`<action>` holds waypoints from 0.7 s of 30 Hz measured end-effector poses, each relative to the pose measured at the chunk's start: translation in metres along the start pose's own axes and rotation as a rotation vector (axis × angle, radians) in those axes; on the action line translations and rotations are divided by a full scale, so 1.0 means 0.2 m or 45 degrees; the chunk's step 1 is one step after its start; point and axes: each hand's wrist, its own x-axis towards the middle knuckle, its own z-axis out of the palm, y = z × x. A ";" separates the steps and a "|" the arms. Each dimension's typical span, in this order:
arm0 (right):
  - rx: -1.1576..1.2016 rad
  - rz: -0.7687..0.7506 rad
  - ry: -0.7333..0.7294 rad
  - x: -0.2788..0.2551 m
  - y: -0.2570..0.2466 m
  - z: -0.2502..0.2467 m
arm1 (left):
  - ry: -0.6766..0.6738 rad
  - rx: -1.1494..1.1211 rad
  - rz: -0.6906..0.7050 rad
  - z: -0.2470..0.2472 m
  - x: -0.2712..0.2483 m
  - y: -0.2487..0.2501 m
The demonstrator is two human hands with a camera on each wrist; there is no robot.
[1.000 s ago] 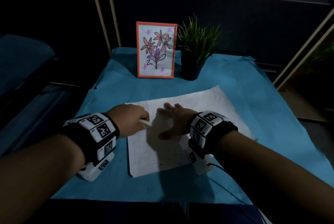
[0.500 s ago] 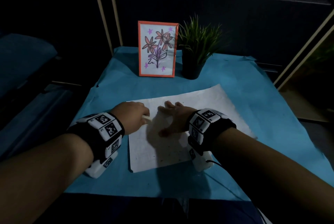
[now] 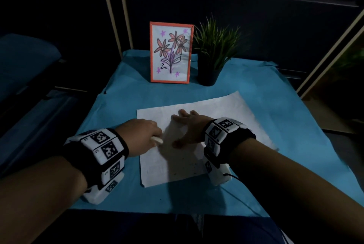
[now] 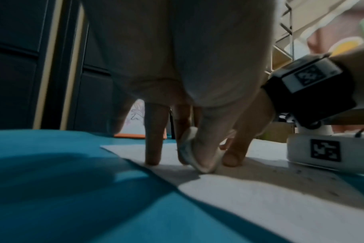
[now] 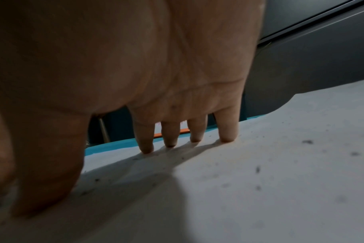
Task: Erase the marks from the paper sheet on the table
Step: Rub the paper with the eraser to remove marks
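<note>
Two hands | left hand (image 3: 140,134) grip pinches rounded white eraser (image 4: 190,153) | right hand (image 3: 190,128) flat, released, on speckled, possibly creased paper sheet (image 3: 226,113)

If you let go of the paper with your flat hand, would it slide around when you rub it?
Probably. The paper sheet looks thin and light, on a smooth blue cover. The right hand presses it flat while the left hand rubs the eraser. Unheld, it would likely slide or crumple.

A dim home-like room: a blue-covered table (image 3: 246,94) carries a framed flower drawing (image 3: 171,52) and a potted plant (image 3: 211,54) along its far edge, against dark panelled walls.
</note>
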 end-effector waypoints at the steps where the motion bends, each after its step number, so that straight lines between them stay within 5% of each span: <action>1: 0.002 0.001 0.000 0.00 0.00 0.00 | -0.033 -0.005 0.009 0.00 -0.02 0.01; 7: 0.020 -0.019 0.011 -0.02 0.00 -0.01 | 0.147 -0.028 -0.138 -0.04 0.04 0.01; 13: 0.017 -0.003 -0.003 -0.02 -0.01 -0.01 | -0.059 0.023 -0.046 -0.02 0.03 0.03; 21: -0.034 -0.088 0.099 -0.08 0.00 0.03 | 0.119 0.002 -0.146 0.00 0.05 0.04</action>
